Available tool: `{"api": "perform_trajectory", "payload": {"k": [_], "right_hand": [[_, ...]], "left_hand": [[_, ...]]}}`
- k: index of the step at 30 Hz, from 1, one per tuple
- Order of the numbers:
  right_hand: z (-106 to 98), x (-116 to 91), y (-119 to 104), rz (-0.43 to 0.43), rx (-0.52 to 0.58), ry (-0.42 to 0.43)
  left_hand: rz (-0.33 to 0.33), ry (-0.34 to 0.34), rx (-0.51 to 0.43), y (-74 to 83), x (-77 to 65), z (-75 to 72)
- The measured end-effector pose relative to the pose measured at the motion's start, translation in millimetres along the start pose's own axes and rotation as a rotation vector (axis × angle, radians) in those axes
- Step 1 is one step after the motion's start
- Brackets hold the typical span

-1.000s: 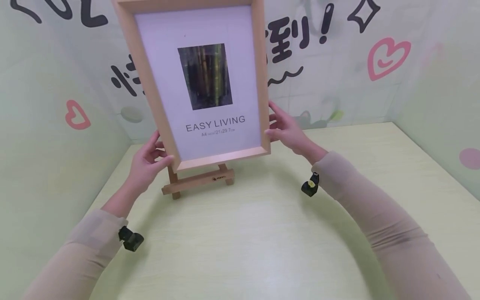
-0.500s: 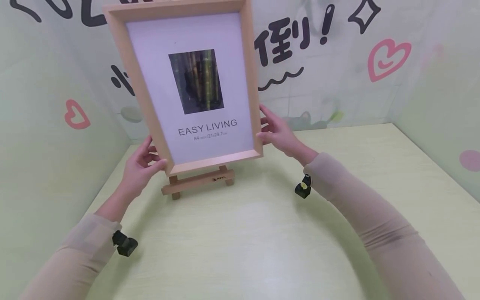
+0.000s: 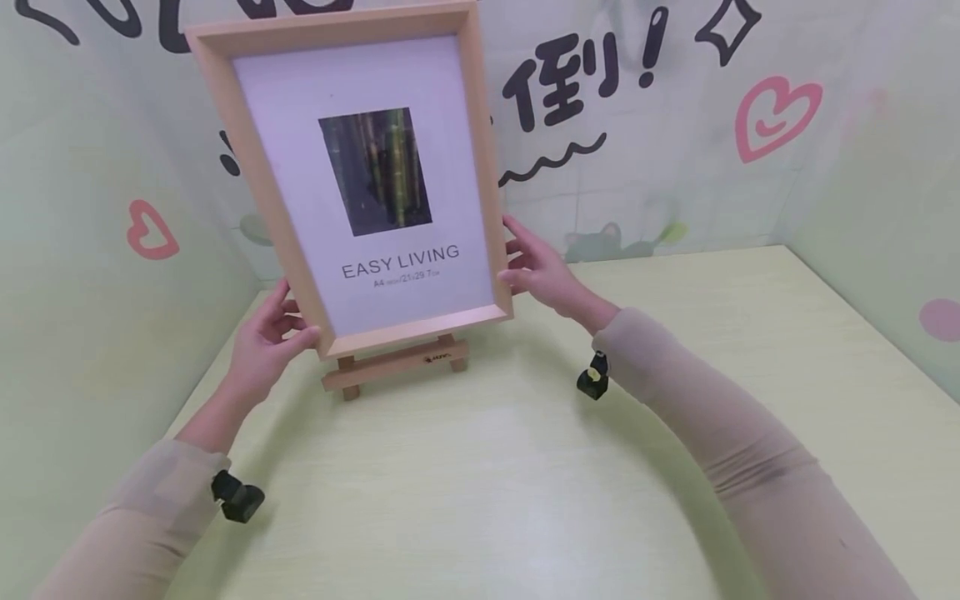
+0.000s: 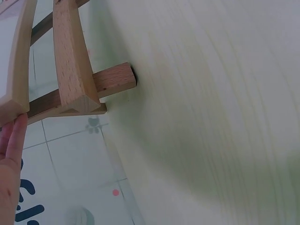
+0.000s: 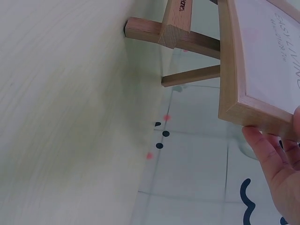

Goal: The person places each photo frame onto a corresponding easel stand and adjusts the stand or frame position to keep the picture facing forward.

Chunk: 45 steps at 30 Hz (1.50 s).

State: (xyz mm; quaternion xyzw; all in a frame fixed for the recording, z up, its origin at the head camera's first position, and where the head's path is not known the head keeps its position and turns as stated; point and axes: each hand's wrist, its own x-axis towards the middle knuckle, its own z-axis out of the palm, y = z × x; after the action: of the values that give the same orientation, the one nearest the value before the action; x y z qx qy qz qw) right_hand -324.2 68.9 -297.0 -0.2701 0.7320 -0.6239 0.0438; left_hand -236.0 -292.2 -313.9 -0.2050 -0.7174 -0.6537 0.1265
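Observation:
A light wooden picture frame [image 3: 487,167] with a bamboo picture and the words "EASY LIVING" is held up, slightly tilted, between both hands. My left hand [image 3: 258,346] grips its lower left edge, thumb at the front. On the right edge, low down, my right hand [image 3: 551,275] pinches the frame between thumb and fingers. Behind and below it stands a small wooden easel [image 3: 397,364]; its upper part is hidden by the frame. Both wrist views show a gap between the frame's bottom and the easel's ledge [image 4: 70,51].
The easel stands on a pale wood-grain table [image 3: 480,483]. A back wall [image 3: 675,192] with black lettering and drawings rises close behind, and side walls [image 3: 90,333] flank the table.
Both hands have carried the frame to the left and slightly down, so more of the wall lettering shows on the right. The easel has stayed in place.

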Motion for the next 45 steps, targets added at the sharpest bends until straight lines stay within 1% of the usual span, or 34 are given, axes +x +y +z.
{"api": "perform_trajectory", "payload": {"k": [8,18,26,30,39,42,45], "right_hand": [[6,1,0,-0.011,0.000,-0.015],[12,4,3,0.007,-0.012,-0.011],[17,4,7,0.015,-0.009,-0.010],[19,4,9,0.029,-0.014,-0.009],[24,5,13,0.031,-0.012,-0.014],[26,5,14,0.025,-0.005,-0.012],[28,4,16,0.033,0.001,-0.012]], "left_hand": [[0.000,-0.007,0.008,-1.2,-4.0,-3.5],[0.002,0.005,0.018,-5.3,-6.3,-8.4],[-0.016,0.006,0.067,-7.5,-9.2,-13.3],[-0.025,0.016,0.057,-9.0,-10.7,-14.7],[-0.009,-0.007,-0.014,-12.9,-15.5,-16.1],[-0.011,-0.001,-0.018,-13.9,-16.8,-17.0],[-0.015,-0.001,0.002,-14.8,-17.9,-18.3]]}}
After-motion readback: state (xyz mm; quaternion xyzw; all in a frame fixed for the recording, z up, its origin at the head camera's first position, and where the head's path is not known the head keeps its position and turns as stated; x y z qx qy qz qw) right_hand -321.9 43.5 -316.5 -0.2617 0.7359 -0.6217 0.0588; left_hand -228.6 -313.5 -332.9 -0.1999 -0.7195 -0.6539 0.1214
